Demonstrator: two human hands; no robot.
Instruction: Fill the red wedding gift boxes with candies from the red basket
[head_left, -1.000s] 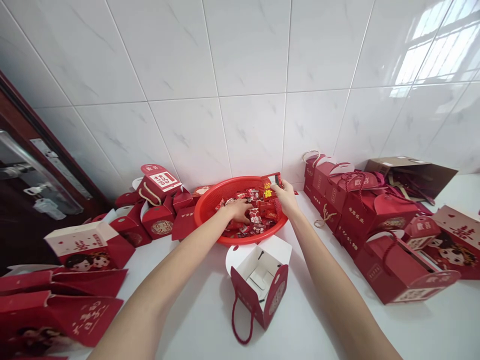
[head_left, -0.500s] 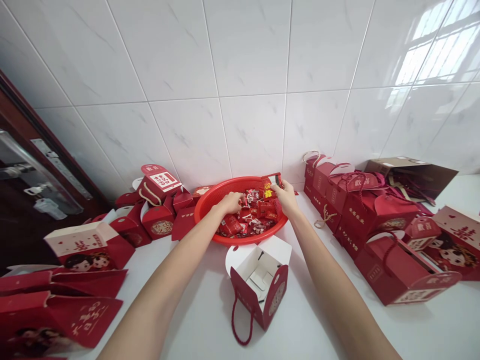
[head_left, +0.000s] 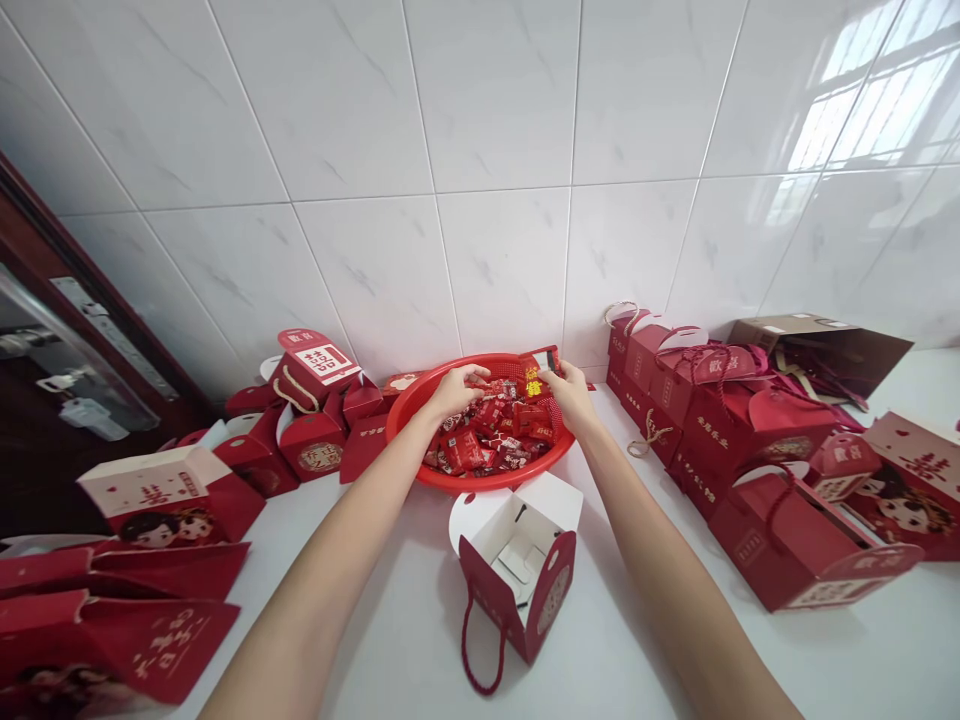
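Right hand (head_left: 569, 396) pinching packet (head_left: 534, 372) over basket (head_left: 465, 482).
I cannot tell if the left hand (head_left: 453, 393) grasps anything; a loose pinch could drop the packet.

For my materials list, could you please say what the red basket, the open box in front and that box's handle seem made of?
Red basket: probably moulded plastic, slightly glossy, with a perforated wall.
Open box: likely satin paperboard, printed dark red outside, white inside, with folded flaps.
Handle: apparently twisted cord, matte, with rope-like ridges; fibre unclear.
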